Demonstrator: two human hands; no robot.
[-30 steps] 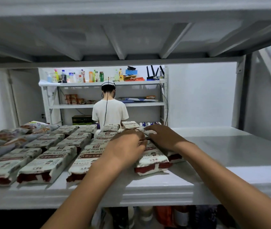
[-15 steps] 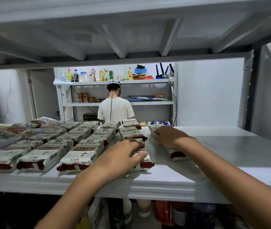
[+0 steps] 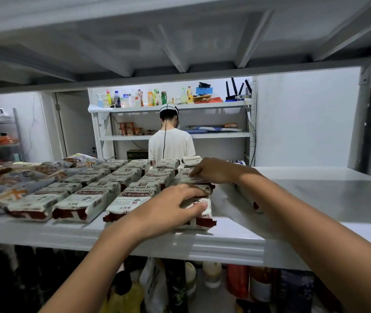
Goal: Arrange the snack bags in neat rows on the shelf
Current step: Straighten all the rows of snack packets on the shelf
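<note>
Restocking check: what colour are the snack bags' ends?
Dark red, on the snack bags; head view.

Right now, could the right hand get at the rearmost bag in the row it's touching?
Probably yes: the right hand rests on the bag in front, and the rearmost bag lies uncovered just beyond, nothing between.

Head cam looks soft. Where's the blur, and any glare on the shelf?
Head view: far-left snack bags smear, upper deck soft, left hand gripping the front snack bag and right hand sharp; head view: pale sheen on bare shelf at right, lower level dark.
</note>
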